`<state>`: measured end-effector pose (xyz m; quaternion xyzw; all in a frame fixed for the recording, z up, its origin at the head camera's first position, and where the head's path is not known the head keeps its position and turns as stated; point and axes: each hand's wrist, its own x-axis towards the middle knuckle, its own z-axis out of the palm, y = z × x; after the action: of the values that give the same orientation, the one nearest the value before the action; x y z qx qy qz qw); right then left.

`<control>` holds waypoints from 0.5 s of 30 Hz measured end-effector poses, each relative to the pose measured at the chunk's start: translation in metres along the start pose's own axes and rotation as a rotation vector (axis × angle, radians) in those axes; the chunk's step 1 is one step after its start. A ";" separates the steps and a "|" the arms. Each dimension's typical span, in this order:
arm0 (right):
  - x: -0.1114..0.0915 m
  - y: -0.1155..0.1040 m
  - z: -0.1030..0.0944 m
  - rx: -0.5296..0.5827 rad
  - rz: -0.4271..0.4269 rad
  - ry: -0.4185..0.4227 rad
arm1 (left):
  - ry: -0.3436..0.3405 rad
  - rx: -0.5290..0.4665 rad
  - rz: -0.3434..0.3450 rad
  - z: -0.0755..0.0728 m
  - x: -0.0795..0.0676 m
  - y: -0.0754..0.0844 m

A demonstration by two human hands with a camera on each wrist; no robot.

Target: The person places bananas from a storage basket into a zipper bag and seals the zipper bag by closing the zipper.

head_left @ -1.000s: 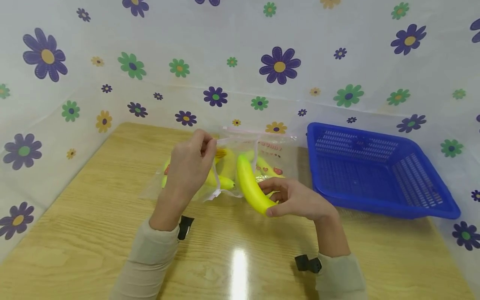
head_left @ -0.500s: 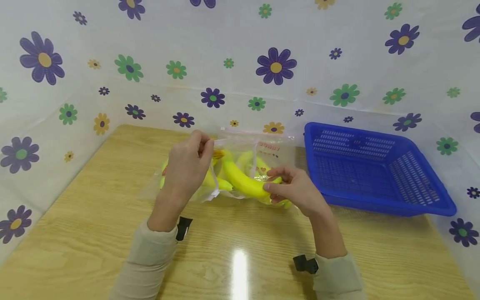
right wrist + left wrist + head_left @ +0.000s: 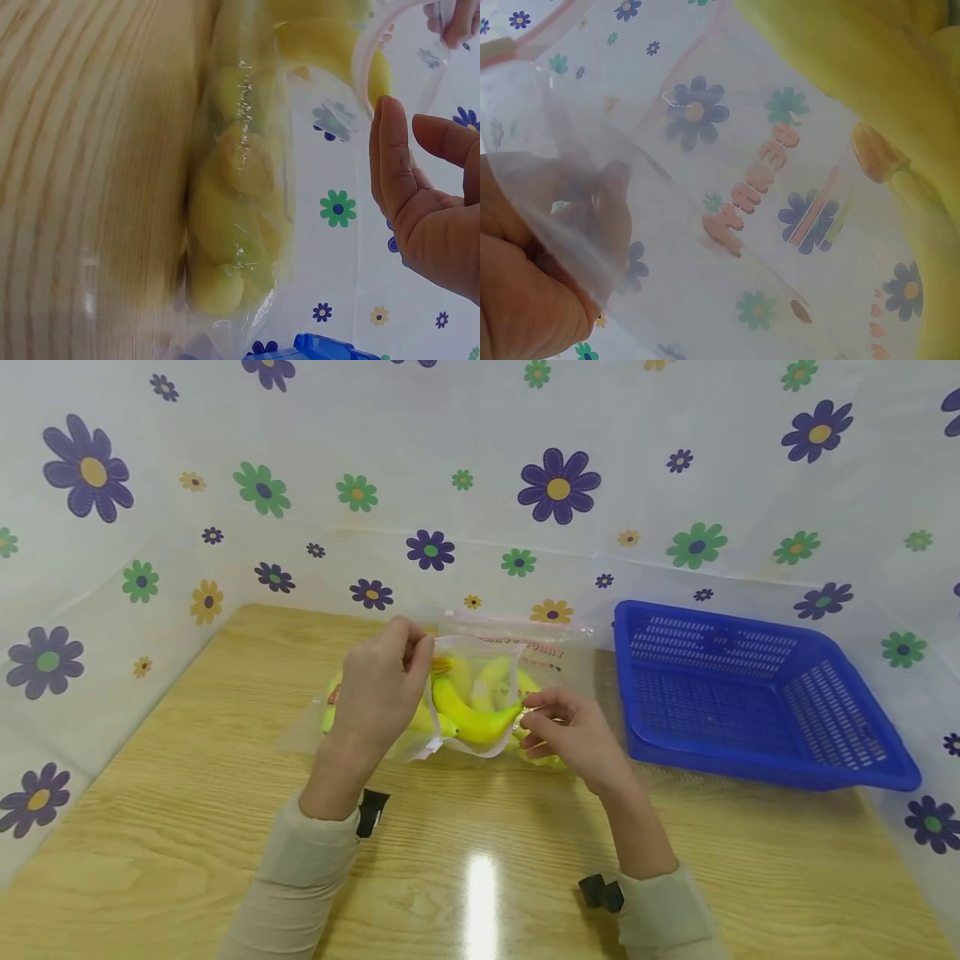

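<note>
My left hand (image 3: 382, 685) pinches the top edge of a clear zip bag (image 3: 682, 277), whose whitish zip rim (image 3: 491, 749) forms an open loop. A yellow banana (image 3: 476, 720) lies across that loop, curved, its stem end pointing right. At this stem end are the fingertips of my right hand (image 3: 573, 735); in the right wrist view its fingers are extended, thumb apart, with nothing gripped between them. More bananas (image 3: 236, 217) show through clear plastic to the right of the loop, and others lie on its left, partly hidden by my left hand.
To the right stands a blue plastic basket (image 3: 720, 710) with nothing seen in it. The wooden table (image 3: 480, 860) runs back to a flower-printed cloth (image 3: 480, 510). A pink zip edge (image 3: 525, 622) of plastic lies flat at the back.
My right hand brought the banana leftward into the rim's loop and loosened its fingers from it. The loop now stands wider. My left hand stayed at the bag's edge.
</note>
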<state>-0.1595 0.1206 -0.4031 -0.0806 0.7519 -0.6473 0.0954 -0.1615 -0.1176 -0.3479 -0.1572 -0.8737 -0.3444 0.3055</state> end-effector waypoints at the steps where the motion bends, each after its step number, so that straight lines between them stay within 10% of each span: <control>1: 0.000 0.001 0.002 -0.019 0.006 0.001 | 0.000 -0.001 0.002 0.000 0.000 0.000; 15: 0.003 0.002 0.021 -0.016 0.111 -0.023 | -0.005 0.007 0.020 0.000 0.000 0.002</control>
<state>-0.1570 0.1005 -0.4086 -0.0470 0.7593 -0.6339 0.1394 -0.1607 -0.1160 -0.3465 -0.1659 -0.8739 -0.3380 0.3074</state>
